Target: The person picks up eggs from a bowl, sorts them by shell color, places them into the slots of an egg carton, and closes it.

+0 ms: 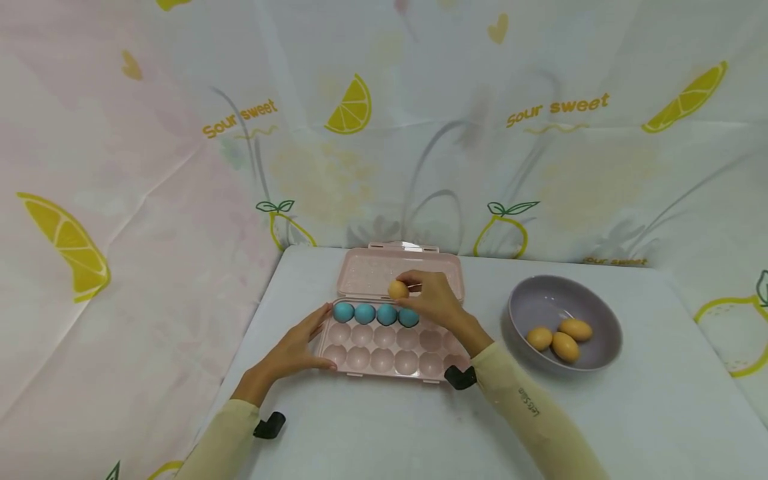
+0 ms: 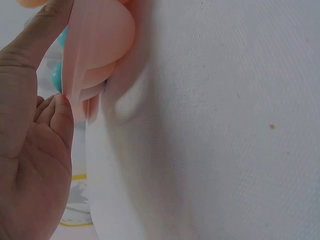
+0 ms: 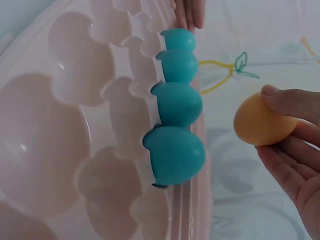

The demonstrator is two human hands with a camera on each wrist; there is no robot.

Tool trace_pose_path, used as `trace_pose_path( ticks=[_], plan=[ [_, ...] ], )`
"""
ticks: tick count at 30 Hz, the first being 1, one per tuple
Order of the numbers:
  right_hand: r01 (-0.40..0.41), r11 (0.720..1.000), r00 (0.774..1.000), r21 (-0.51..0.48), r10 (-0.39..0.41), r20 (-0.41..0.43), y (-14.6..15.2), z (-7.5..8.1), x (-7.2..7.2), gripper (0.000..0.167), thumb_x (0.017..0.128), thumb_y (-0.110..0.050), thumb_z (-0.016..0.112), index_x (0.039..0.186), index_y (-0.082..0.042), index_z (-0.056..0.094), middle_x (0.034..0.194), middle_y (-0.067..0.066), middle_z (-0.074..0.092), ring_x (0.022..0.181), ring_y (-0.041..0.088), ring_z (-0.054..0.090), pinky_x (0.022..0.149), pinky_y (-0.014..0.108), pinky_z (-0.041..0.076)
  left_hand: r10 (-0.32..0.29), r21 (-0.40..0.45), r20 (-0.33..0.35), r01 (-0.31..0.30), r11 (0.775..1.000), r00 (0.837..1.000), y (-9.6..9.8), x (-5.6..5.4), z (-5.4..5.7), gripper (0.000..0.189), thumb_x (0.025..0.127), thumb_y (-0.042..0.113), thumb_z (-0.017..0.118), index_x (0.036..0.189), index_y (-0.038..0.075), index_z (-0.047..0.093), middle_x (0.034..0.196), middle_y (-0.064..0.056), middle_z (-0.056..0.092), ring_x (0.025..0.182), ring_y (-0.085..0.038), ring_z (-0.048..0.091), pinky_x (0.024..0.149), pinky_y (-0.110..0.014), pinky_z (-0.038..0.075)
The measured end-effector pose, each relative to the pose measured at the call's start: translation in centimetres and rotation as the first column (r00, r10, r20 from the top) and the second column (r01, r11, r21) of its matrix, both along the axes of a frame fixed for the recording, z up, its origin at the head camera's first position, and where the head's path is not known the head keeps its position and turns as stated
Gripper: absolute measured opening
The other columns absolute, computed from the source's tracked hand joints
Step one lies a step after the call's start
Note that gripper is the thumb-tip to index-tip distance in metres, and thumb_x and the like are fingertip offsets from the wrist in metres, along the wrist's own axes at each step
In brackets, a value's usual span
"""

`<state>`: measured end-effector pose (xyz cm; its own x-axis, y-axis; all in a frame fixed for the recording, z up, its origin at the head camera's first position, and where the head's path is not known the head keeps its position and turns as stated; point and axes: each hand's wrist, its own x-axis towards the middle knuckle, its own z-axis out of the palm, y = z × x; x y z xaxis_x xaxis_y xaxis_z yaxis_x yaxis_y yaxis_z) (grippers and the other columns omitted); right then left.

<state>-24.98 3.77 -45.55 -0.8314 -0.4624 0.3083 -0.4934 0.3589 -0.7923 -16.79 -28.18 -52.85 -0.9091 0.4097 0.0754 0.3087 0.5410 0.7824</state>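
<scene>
Tan egg (image 3: 260,122), smooth and rounded, is pinched between thumb and fingertips of the right hand (image 1: 433,297), near four blue eggs (image 1: 375,314). Left hand (image 1: 294,350) has thumb and fingers spread, touching the pink carton (image 1: 383,361). Beyond the fingers, the curtain (image 1: 408,167) reads "Sour sweet".
</scene>
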Motion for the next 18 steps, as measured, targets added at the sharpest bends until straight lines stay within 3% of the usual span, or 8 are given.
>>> trace_pose_path(
  ticks=[5,13,18],
  plan=[
    [-0.065,0.998,0.996,0.006,0.064,0.054,-1.7,-1.0,0.7,0.038,0.074,-0.003,0.084,0.110,0.000,0.070,0.105,0.008,0.070,0.095,0.021,0.069,0.082,0.027,0.059,-0.004,0.002,-0.009,0.004,1.000,1.000,0.1,0.1,0.1,0.129,0.060,0.046,0.091,0.157,0.010,0.014,0.161,-0.002,0.022,0.145,-0.017,0.025,0.112,-0.024,0.032],
    [-0.118,0.993,0.989,0.020,0.116,0.093,-3.9,-1.9,2.0,0.042,0.076,-0.005,0.083,0.115,0.001,0.067,0.109,0.009,0.068,0.099,0.022,0.067,0.083,0.027,0.059,-0.011,-0.005,-0.022,0.011,1.000,1.000,0.0,0.1,0.1,0.127,0.062,0.041,0.091,0.157,0.010,0.014,0.160,-0.007,0.022,0.145,-0.024,0.025,0.112,-0.030,0.033],
    [-0.160,0.984,0.986,0.074,0.156,0.056,-5.1,-2.3,2.3,0.042,0.078,-0.008,0.082,0.117,-0.001,0.067,0.111,0.007,0.069,0.098,0.017,0.066,0.084,0.025,0.058,-0.030,0.010,-0.038,0.030,0.999,0.999,0.0,0.0,-0.1,0.125,0.064,0.039,0.090,0.157,0.008,0.013,0.160,-0.009,0.021,0.145,-0.027,0.025,0.112,-0.035,0.035]
  ],
)
